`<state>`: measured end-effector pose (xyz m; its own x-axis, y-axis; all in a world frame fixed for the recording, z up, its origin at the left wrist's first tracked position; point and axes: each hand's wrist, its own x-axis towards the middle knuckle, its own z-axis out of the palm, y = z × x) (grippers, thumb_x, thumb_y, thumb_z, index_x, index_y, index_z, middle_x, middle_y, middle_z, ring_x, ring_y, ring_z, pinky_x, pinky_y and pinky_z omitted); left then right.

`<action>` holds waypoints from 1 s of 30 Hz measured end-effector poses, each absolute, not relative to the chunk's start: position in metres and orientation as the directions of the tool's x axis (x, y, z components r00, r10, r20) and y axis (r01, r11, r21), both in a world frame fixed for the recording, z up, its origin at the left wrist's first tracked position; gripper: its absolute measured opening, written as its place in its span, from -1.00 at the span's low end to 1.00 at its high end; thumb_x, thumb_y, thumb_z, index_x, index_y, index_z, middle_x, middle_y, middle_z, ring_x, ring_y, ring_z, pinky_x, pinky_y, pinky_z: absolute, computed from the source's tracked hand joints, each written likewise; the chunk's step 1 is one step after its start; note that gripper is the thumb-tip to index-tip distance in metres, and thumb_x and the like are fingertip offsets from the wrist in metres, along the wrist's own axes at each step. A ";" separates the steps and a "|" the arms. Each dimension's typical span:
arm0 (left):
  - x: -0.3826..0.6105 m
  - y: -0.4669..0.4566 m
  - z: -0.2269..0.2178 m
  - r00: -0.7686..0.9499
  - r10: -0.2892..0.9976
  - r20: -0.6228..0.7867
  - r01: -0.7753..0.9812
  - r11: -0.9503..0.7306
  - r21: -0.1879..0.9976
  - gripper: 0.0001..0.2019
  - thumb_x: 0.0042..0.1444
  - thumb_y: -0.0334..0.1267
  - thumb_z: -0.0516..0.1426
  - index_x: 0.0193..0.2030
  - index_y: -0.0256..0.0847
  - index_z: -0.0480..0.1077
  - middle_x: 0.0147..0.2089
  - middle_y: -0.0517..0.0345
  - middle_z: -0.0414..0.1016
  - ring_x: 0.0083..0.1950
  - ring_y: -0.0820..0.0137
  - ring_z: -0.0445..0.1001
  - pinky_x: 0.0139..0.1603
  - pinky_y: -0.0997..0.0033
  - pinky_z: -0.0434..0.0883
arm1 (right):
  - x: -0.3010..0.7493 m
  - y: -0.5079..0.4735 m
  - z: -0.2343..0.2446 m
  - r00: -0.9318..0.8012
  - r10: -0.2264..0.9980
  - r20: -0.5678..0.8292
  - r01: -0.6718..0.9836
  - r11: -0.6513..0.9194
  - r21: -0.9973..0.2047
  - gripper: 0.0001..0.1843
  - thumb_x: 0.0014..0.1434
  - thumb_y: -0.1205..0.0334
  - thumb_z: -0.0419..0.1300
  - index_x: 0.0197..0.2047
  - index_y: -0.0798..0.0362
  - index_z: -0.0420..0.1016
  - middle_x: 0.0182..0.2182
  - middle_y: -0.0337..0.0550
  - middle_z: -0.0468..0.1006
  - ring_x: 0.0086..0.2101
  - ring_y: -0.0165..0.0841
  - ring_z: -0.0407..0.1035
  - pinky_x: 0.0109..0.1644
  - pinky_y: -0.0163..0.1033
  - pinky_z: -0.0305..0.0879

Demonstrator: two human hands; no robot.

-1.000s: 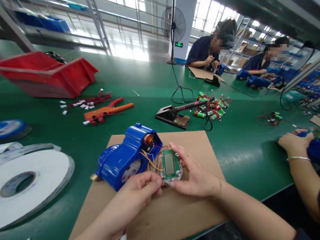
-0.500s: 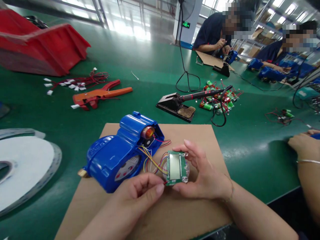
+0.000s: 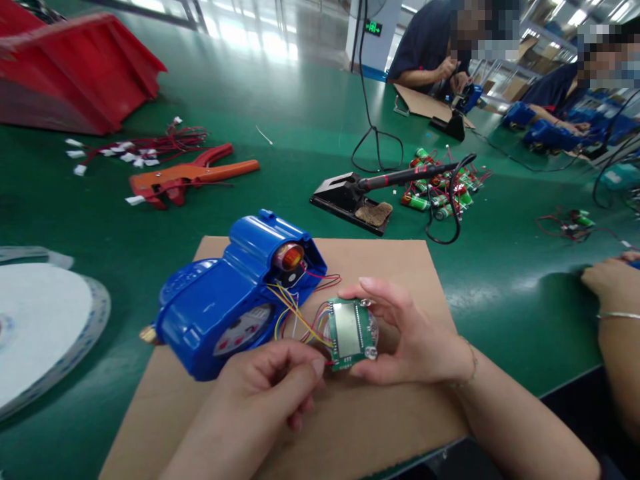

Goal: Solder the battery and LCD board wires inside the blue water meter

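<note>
Between the thumb and fingers of my right hand [image 3: 400,340] is a green circuit board [image 3: 349,333] with a grey display, held by its edges over a clear round part. My left hand [image 3: 280,387] pinches a short red wire [image 3: 329,363] at the board's lower left corner; the fingertips hide most of it. Yellow, red and white wires [image 3: 300,317] run from the board into a blue water meter housing [image 3: 215,293] lying on its side to the left. An orange-red cylinder [image 3: 289,256] and a black part show in its open end. Under everything lies a cardboard sheet [image 3: 390,427].
A soldering iron [image 3: 400,179] rests in its stand behind the cardboard, beside a pile of green batteries [image 3: 445,190]. Orange wire strippers [image 3: 195,175], white-plugged wires [image 3: 140,150], a red bin [image 3: 95,73] and a white tape roll [image 3: 45,327] lie left. A co-worker's hand [image 3: 613,287] is at right.
My left fingertips have shifted slightly left and up, away from the board's corner, with more of the red wire showing. My right hand still holds the board. The whole view has tilted slightly.
</note>
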<state>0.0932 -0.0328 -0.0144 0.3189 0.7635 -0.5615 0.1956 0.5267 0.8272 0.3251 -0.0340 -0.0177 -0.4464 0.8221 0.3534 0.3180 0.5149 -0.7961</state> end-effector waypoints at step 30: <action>0.094 -0.023 -0.023 0.500 0.770 -0.395 0.413 0.189 0.891 -0.53 0.18 0.21 -0.02 -0.31 -0.16 0.43 -0.46 0.20 0.29 -0.44 0.34 0.20 -0.44 0.43 0.21 | 0.335 -0.020 -0.024 -0.287 0.935 0.207 0.044 0.229 -0.972 0.20 -0.23 0.21 0.59 0.38 -0.19 0.03 0.35 0.04 0.17 0.21 -0.12 0.28 0.27 0.01 0.28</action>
<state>0.0939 -0.0229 -0.0229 0.5003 0.7704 -0.3952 0.4128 0.1889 0.8910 0.3346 -0.0195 -0.0235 -0.2866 0.9354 0.2072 0.0443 0.2290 -0.9724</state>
